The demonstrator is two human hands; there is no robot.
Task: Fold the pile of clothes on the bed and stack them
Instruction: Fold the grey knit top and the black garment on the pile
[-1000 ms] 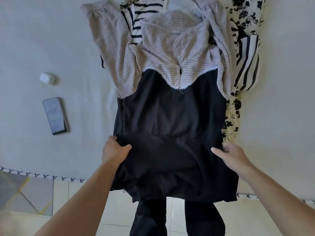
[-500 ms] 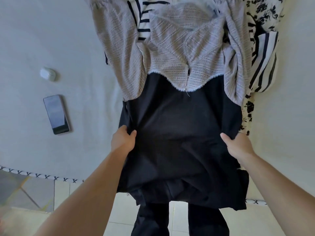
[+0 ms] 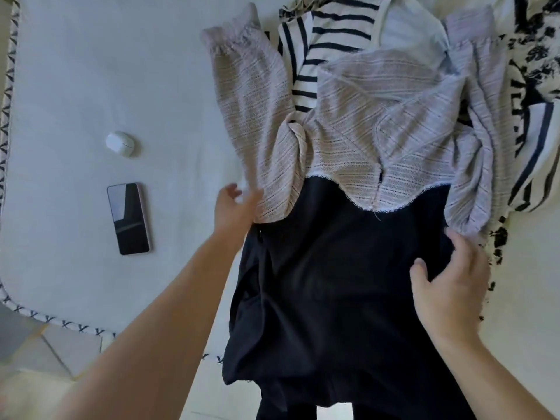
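The black garment (image 3: 348,283) lies spread lengthwise on the bed (image 3: 75,86), its lower edge hanging over the bed's near edge, with a beige knit cardigan (image 3: 378,140) draped across its upper part and striped (image 3: 321,47) and floral (image 3: 533,56) clothes piled behind. The left hand (image 3: 235,210), fingers loose and spread, reaches for the cardigan's hanging sleeve end; the right hand (image 3: 448,286) presses flat with splayed fingers on the black cloth's right edge. The step looks like clearing the cardigan off before folding. Best to lift the sleeve well clear, not drag it, while the right hand pins the black fabric flat. The phone (image 3: 128,218) and earbud case (image 3: 119,141) lie well apart to the left; set folded pieces away from them.
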